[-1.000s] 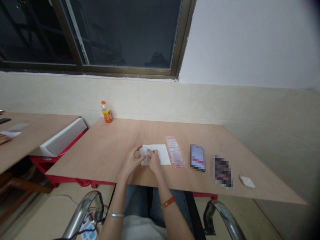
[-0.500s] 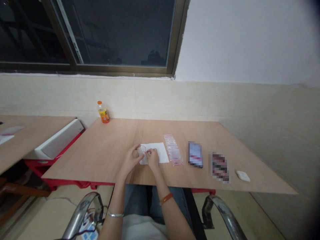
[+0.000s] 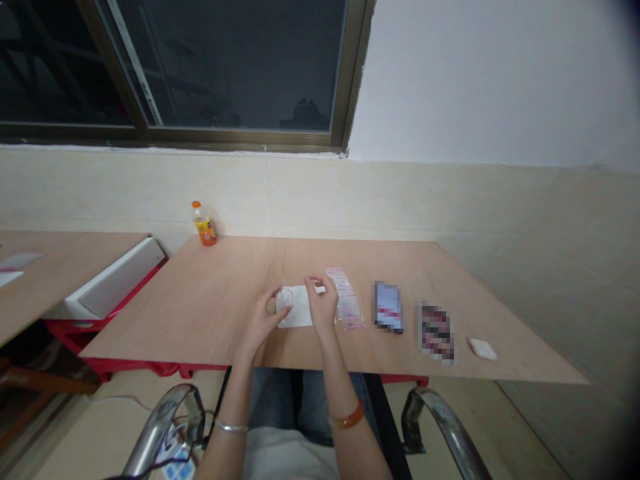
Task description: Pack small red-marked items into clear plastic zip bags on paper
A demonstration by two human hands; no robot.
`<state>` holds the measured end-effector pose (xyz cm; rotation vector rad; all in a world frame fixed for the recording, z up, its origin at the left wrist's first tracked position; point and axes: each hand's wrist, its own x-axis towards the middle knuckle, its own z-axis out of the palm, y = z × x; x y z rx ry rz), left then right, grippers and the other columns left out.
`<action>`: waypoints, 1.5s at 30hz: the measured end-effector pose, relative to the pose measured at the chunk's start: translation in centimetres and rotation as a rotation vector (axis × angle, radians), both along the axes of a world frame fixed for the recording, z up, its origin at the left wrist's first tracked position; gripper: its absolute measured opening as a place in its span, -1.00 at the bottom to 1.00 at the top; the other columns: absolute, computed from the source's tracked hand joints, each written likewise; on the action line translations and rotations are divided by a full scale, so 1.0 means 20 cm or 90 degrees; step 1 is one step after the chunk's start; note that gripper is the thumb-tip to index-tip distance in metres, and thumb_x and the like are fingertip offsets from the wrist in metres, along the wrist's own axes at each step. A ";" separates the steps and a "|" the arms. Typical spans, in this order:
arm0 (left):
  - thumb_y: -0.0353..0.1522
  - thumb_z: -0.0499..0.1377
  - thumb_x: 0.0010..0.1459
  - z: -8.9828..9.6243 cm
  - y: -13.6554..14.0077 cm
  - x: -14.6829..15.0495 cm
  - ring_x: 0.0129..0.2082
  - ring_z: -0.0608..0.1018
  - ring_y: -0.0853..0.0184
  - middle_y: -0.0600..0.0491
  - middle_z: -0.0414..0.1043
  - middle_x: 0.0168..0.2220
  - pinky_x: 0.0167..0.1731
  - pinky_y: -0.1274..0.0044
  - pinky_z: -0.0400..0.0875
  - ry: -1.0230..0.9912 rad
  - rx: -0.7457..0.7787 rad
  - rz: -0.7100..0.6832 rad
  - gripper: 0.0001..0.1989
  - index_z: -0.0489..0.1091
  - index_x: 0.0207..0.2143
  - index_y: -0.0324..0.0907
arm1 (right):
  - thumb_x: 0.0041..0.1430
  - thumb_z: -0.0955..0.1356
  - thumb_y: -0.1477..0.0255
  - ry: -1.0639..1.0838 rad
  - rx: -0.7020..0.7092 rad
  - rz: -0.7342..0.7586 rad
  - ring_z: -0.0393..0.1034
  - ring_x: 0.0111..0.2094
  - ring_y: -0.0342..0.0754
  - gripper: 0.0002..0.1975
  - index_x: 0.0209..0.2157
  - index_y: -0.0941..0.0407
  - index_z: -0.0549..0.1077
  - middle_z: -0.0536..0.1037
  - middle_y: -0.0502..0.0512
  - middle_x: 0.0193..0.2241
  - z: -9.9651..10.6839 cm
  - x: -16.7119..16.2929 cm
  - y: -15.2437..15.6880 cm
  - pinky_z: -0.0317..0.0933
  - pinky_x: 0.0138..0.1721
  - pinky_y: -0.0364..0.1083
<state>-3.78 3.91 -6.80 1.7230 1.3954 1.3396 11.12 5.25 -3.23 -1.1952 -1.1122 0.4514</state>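
Observation:
My left hand (image 3: 263, 321) is closed around a small clear round object (image 3: 285, 298) with a thin reddish line on it, gripped between thumb and fingers over a white sheet of paper (image 3: 299, 312). My right hand (image 3: 323, 299) is raised above the paper's right side, thumb and forefinger pinched together. Whatever lies in that pinch is too small to make out. Just right of it lies a strip of clear plastic packets with pink print (image 3: 349, 303), partly behind the hand.
A blurred phone (image 3: 389, 307), a blurred dark-and-red item (image 3: 437, 332) and a white case (image 3: 483, 349) lie to the right on the wooden table (image 3: 240, 267). An orange-capped drink bottle (image 3: 205, 225) stands at the back left. Metal chair armrests (image 3: 165, 420) flank my lap.
My right hand has moved up and to the right, away from the clear round object, uncovering more of the paper. The left hand stays in place with its hold.

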 end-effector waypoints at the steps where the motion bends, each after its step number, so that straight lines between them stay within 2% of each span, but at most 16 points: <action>1: -0.26 0.27 -0.06 0.00 0.00 0.00 -0.04 0.46 0.20 -0.07 0.43 -0.07 0.03 0.34 0.27 0.003 0.005 0.002 -0.53 0.36 -0.07 -0.19 | 0.06 0.32 0.31 -0.003 0.015 0.004 0.34 -0.34 -0.06 -0.83 -0.42 0.13 0.43 0.48 0.06 -0.42 0.04 0.00 -0.02 0.21 -0.27 -0.09; 5: -0.26 0.26 -0.05 -0.01 0.01 0.02 -0.04 0.45 0.20 -0.10 0.43 -0.06 0.01 0.34 0.28 0.002 0.018 0.005 -0.53 0.35 -0.06 -0.21 | 0.05 0.35 0.31 -0.023 0.045 0.020 0.34 -0.28 -0.05 -0.84 -0.42 0.12 0.47 0.48 0.06 -0.37 0.12 -0.01 -0.06 0.21 -0.22 -0.09; 9: -0.29 0.25 -0.03 0.02 -0.01 0.04 -0.06 0.46 0.20 -0.09 0.43 -0.06 -0.01 0.34 0.31 0.003 0.032 -0.006 -0.54 0.35 -0.04 -0.20 | 0.04 0.36 0.33 -0.072 0.003 0.058 0.34 -0.23 -0.02 -0.85 -0.44 0.11 0.51 0.48 0.10 -0.34 0.06 -0.07 -0.05 0.20 -0.17 -0.07; 15: -0.32 0.22 -0.01 0.05 -0.02 0.05 -0.06 0.46 0.20 -0.09 0.43 -0.06 0.00 0.32 0.30 0.029 0.053 -0.005 -0.57 0.35 -0.04 -0.19 | 0.11 0.32 0.29 -0.083 -0.044 0.129 0.35 -0.15 -0.01 -0.76 -0.27 0.11 0.54 0.49 0.16 -0.22 0.01 -0.08 -0.05 0.24 -0.17 -0.07; 19: -0.30 0.22 0.00 0.01 -0.02 0.05 -0.05 0.45 0.20 -0.09 0.42 -0.06 -0.01 0.33 0.30 0.029 0.056 0.005 -0.55 0.33 -0.02 -0.18 | 0.08 0.35 0.32 -0.099 -0.062 0.230 0.39 -0.18 -0.04 -0.79 -0.26 0.09 0.54 0.52 0.14 -0.22 0.03 -0.02 -0.09 0.25 -0.14 -0.08; 23: -0.32 0.21 0.00 0.00 -0.02 0.05 -0.03 0.44 0.19 -0.09 0.41 -0.04 -0.01 0.33 0.29 0.018 0.068 0.015 -0.54 0.32 -0.01 -0.18 | 0.04 0.37 0.36 -0.129 -0.116 0.325 0.42 -0.22 -0.02 -0.84 -0.32 0.08 0.55 0.56 0.11 -0.27 0.03 0.01 -0.12 0.26 -0.16 -0.07; 27: -0.31 0.27 -0.08 0.04 -0.03 0.07 -0.08 0.45 0.20 -0.06 0.42 -0.11 -0.03 0.33 0.29 0.000 0.068 0.037 -0.48 0.31 -0.01 -0.18 | 0.05 0.32 0.44 -0.137 -0.152 0.353 0.43 -0.35 -0.05 -0.87 -0.42 0.12 0.53 0.57 0.09 -0.40 0.03 0.03 -0.13 0.27 -0.26 -0.09; 29: -0.29 0.32 -0.15 0.07 -0.04 0.08 -0.14 0.46 0.23 -0.02 0.42 -0.17 -0.09 0.38 0.32 -0.043 0.046 0.030 -0.44 0.32 -0.03 -0.19 | 0.05 0.31 0.43 -0.119 -0.147 0.343 0.42 -0.38 -0.06 -0.86 -0.43 0.13 0.51 0.56 0.09 -0.43 0.04 0.04 -0.13 0.26 -0.32 -0.11; 31: -0.29 0.34 -0.17 0.09 -0.04 0.08 -0.22 0.48 0.28 0.00 0.43 -0.23 -0.17 0.45 0.36 -0.110 0.005 -0.010 -0.47 0.35 -0.10 -0.21 | 0.05 0.31 0.41 -0.089 -0.130 0.322 0.41 -0.38 -0.06 -0.86 -0.44 0.14 0.49 0.55 0.08 -0.44 0.05 0.06 -0.13 0.25 -0.35 -0.12; 34: -0.24 0.28 -0.06 0.13 -0.05 0.09 -0.32 0.49 0.33 0.01 0.46 -0.33 -0.29 0.52 0.39 -0.207 -0.061 -0.098 -0.66 0.39 -0.23 -0.23 | 0.04 0.33 0.38 -0.034 -0.108 0.308 0.42 -0.37 -0.05 -0.87 -0.44 0.14 0.48 0.55 0.08 -0.44 0.07 0.09 -0.14 0.24 -0.36 -0.12; 37: -0.21 0.18 0.06 0.17 -0.08 0.11 -0.41 0.49 0.36 0.02 0.47 -0.40 -0.40 0.55 0.40 -0.241 -0.086 -0.160 -0.74 0.42 -0.32 -0.24 | 0.01 0.35 0.35 0.057 -0.108 0.322 0.43 -0.37 -0.06 -0.84 -0.36 0.14 0.47 0.56 0.08 -0.42 0.07 0.09 -0.15 0.25 -0.37 -0.12; 41: -0.23 0.14 0.10 0.23 -0.11 0.17 -0.44 0.48 0.39 0.05 0.47 -0.45 -0.39 0.57 0.40 -0.242 -0.056 -0.148 -0.76 0.43 -0.39 -0.23 | -0.05 0.40 0.34 0.180 -0.123 0.322 0.42 -0.47 -0.09 -0.72 -0.25 0.14 0.43 0.56 0.04 -0.47 0.07 0.09 -0.15 0.26 -0.42 -0.13; 45: -0.22 0.12 0.12 0.24 -0.12 0.20 -0.49 0.47 0.41 0.07 0.46 -0.46 -0.41 0.57 0.40 -0.278 -0.056 -0.121 -0.76 0.43 -0.38 -0.22 | -0.05 0.40 0.32 0.203 -0.154 0.366 0.41 -0.50 -0.11 -0.81 -0.42 0.16 0.47 0.55 0.05 -0.50 0.06 0.11 -0.14 0.23 -0.46 -0.15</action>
